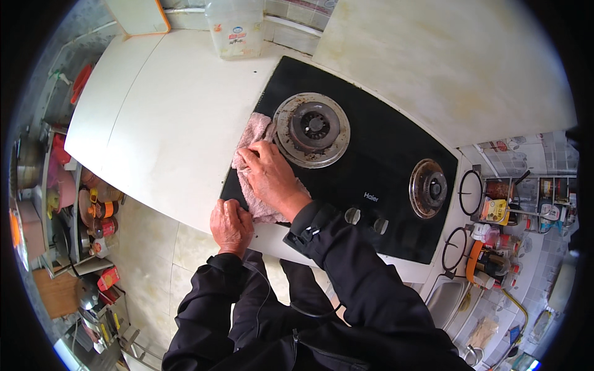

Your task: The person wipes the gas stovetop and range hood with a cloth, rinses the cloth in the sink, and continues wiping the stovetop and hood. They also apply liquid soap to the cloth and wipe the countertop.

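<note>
My right hand (271,178) presses a pink terry cloth (256,127) onto the left edge of a black glass gas cooktop (320,192), its fingers bent into the bunched fabric. The cloth lies beside the left burner (315,127), whose metal ring has brown stains. At the cooktop's front left corner rests my left hand (231,226), with curled fingers close to the cloth's lower end. What lies under those fingers is hidden. The right burner (429,188) also looks stained, and two control knobs (352,215) sit near the front edge.
A white countertop (171,120) extends to the left, with a clear plastic container (236,32) at its back. Two pan supports (470,192) lie right of the cooktop, near bottles (494,259) and a sink (445,301). Shelves with jars (104,218) stand at far left.
</note>
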